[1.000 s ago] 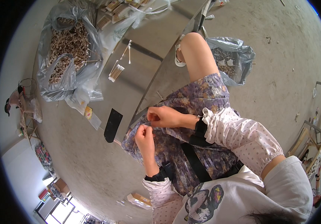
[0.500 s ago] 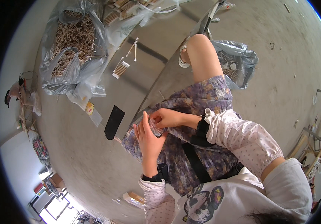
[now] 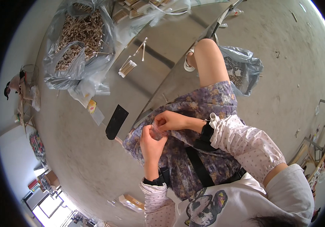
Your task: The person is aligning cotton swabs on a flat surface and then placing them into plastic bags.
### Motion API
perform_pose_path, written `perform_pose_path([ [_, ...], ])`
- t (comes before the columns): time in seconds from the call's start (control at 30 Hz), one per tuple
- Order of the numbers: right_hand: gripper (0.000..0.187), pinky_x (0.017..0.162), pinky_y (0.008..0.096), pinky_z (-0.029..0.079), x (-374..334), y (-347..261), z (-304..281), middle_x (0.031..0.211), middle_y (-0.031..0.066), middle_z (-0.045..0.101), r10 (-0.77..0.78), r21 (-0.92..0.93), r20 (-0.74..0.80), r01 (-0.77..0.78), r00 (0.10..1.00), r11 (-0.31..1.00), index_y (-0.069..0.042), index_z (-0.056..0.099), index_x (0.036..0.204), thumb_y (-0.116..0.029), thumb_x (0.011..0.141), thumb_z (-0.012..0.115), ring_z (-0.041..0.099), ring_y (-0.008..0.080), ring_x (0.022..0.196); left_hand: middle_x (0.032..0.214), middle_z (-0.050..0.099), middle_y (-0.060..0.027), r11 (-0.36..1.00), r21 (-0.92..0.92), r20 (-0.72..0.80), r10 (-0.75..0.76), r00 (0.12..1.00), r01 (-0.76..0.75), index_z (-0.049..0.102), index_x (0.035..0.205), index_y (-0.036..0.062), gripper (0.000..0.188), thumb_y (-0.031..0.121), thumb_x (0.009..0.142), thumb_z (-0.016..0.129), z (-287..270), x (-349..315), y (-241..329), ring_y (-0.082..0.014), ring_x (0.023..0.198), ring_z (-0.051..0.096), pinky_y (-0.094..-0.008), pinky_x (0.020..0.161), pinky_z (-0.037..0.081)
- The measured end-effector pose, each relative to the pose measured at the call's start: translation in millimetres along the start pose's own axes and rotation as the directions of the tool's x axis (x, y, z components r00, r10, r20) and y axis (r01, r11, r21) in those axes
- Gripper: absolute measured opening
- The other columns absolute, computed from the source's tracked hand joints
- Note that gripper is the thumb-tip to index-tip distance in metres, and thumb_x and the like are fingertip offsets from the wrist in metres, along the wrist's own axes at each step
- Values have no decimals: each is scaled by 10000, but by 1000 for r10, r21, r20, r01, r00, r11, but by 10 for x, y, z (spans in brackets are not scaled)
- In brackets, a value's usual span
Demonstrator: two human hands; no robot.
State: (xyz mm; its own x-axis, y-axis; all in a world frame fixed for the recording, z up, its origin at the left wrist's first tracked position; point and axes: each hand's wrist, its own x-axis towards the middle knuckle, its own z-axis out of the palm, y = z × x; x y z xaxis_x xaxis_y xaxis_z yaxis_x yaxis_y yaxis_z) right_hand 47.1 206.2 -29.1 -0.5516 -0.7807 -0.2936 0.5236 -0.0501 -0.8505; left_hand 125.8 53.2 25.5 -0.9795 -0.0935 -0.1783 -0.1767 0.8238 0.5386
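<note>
Over my lap, both hands are together on a small clear plastic bag [image 3: 156,133]. My left hand [image 3: 152,146] is closed on one edge of it, fingers curled toward the thumb. The fingertips of my right hand [image 3: 170,121] pinch its other side, and most of the bag is hidden by the fingers. On the metal table [image 3: 158,45] beyond lies a small row of cotton swabs [image 3: 127,69]. A few loose swabs [image 3: 141,46] rest farther back.
A large grey plastic bag [image 3: 109,41] full of cotton swabs stands at far left. Bundled swabs [image 3: 136,9] lie at the table's back. A black strip [image 3: 116,122] sticks out near my left hand. Another grey bag [image 3: 255,70] with scraps is on the floor to the right.
The fingers of my left hand, stretched out before, have curled in and closed on the plastic bag. My right hand keeps its pinch. The view has shifted slightly.
</note>
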Motion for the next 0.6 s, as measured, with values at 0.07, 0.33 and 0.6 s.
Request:
perform_pose_path([
  [0.07, 80, 633, 272, 482, -6, 10, -13, 716, 50, 662, 4, 5, 6, -4, 1000, 1000, 16, 611, 882, -62, 864, 621, 615, 104, 665, 805, 616, -89, 991, -85, 32, -106, 994, 108, 565, 1032, 55, 499, 228, 670, 860, -29, 29, 119, -262, 726, 596, -383, 663, 491],
  [0.33, 70, 629, 263, 466, -18, -47, -14, 717, 11, 621, 30, 130, 41, -35, 999, 991, 1, 612, 901, -44, 856, 638, 578, 94, 664, 812, 646, -96, 999, 3, 18, -37, 999, 37, 574, 1031, 69, 508, 267, 670, 871, -98, 64, 124, -253, 703, 630, -378, 640, 505],
  [0.6, 68, 670, 249, 479, 44, 29, 4, 841, 14, 632, 8, 200, 7, -9, 1000, 980, -13, 617, 943, -47, 895, 652, 582, 96, 749, 680, 468, 13, 964, -222, 13, -150, 989, 149, 585, 948, 42, 465, 246, 665, 893, -316, 2, -268, -114, 619, 456, -273, 564, 416],
])
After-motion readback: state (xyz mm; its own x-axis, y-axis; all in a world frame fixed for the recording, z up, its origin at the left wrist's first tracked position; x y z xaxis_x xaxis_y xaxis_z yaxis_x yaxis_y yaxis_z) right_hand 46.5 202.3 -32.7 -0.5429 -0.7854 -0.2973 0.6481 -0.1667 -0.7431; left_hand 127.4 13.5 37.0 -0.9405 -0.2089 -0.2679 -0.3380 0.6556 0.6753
